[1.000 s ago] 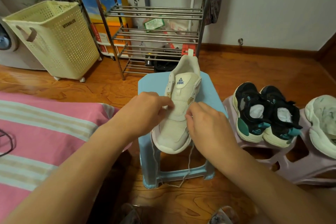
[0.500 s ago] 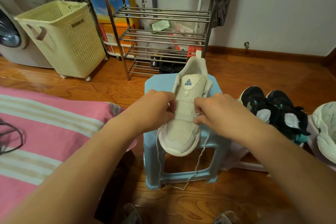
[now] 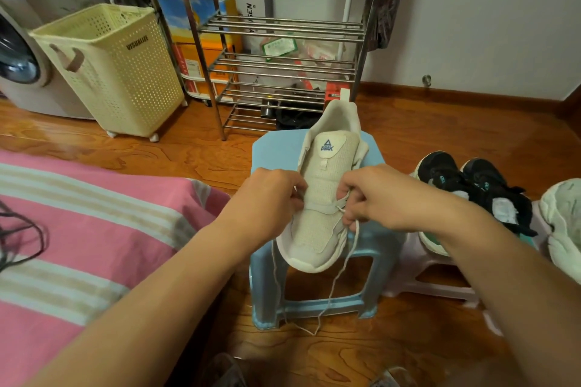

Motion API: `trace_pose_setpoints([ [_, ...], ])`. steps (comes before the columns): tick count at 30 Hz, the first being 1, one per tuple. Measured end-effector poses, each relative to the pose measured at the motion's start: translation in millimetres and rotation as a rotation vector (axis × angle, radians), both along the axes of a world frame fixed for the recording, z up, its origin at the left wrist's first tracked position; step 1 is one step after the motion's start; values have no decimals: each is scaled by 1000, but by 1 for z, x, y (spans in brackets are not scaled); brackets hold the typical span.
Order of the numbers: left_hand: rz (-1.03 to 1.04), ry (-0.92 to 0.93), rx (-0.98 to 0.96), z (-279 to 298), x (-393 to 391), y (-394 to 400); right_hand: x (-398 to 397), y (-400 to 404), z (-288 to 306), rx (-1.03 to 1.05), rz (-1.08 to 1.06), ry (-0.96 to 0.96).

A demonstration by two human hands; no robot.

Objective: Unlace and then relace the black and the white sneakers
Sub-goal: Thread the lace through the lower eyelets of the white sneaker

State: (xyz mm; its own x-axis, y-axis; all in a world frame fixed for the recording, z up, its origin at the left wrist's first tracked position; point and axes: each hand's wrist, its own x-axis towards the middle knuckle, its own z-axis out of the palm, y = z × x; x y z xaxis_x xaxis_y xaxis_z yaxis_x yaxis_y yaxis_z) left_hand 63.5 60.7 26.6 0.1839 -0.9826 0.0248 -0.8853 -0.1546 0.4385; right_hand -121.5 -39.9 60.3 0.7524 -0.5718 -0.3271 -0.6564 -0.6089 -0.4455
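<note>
A white sneaker [image 3: 327, 198] lies toe toward me on a light blue stool [image 3: 276, 151]. Its white lace [image 3: 341, 273] crosses the lowest eyelets and both ends hang down in front of the stool to the floor. My left hand [image 3: 267, 198] pinches the lace at the shoe's left eyelet row. My right hand [image 3: 374, 195] pinches the lace at the right eyelet row, fingers curled. A pair of black sneakers [image 3: 471, 188] with teal trim stands on a pink stool [image 3: 440, 286] to the right. A second white sneaker [image 3: 562, 223] lies sole up at the far right edge.
A metal wire rack [image 3: 283, 25] stands behind the stool against the wall. A cream laundry basket [image 3: 116, 69] and a washing machine [image 3: 22, 69] are at the back left. A pink striped bed cover [image 3: 88, 229] fills the left side. The floor is wood.
My view has moved closer and shifted a little. My right hand moved up the shoe's right side and now pinches the lace there. The left hand stays at the left eyelets.
</note>
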Motion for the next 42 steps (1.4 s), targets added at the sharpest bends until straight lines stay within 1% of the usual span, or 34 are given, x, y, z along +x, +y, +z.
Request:
trace_pose_setpoints([
  [2,5,-5,27,2,0,-1,2,1,-1,6,-18,-9],
  [7,3,69,78,8,2,-6,7,7,-5,-83,-101,-12],
  [11,42,126,50,7,3,-9,13,15,-15,-134,-254,-33],
  [13,47,118,23,3,2,-8,16,19,-25,-195,-321,-59],
  [15,33,93,2,-1,0,-7,15,23,-32,-208,-358,-102],
  [17,4,55,-16,-4,1,-5,11,26,-35,-228,-339,-112],
  [20,-69,-73,-68,-7,5,-3,6,27,-29,-420,-182,-40],
  [22,-126,-144,-127,-10,9,-2,4,25,-27,-499,-102,-45],
  [26,-160,-122,-168,-12,19,-1,1,22,-32,-549,11,-109],
  [29,-141,-87,-207,-11,21,-5,1,22,-35,-556,42,-156],
  [32,-96,-82,-191,-9,19,-11,1,20,-38,-554,-17,-186],
  [33,-79,-75,-170,-8,19,-13,1,20,-37,-519,-61,-198],
  [36,-61,-63,-78,-1,16,-16,2,17,-33,-299,-211,-252],
  [38,-52,-64,-29,4,9,-16,6,17,-28,-197,-279,-259],
  [40,-18,-79,-16,7,0,-15,12,19,-23,-158,-320,-238],
  [42,42,-125,-18,7,-8,-18,19,19,-19,-204,-342,-173],
])
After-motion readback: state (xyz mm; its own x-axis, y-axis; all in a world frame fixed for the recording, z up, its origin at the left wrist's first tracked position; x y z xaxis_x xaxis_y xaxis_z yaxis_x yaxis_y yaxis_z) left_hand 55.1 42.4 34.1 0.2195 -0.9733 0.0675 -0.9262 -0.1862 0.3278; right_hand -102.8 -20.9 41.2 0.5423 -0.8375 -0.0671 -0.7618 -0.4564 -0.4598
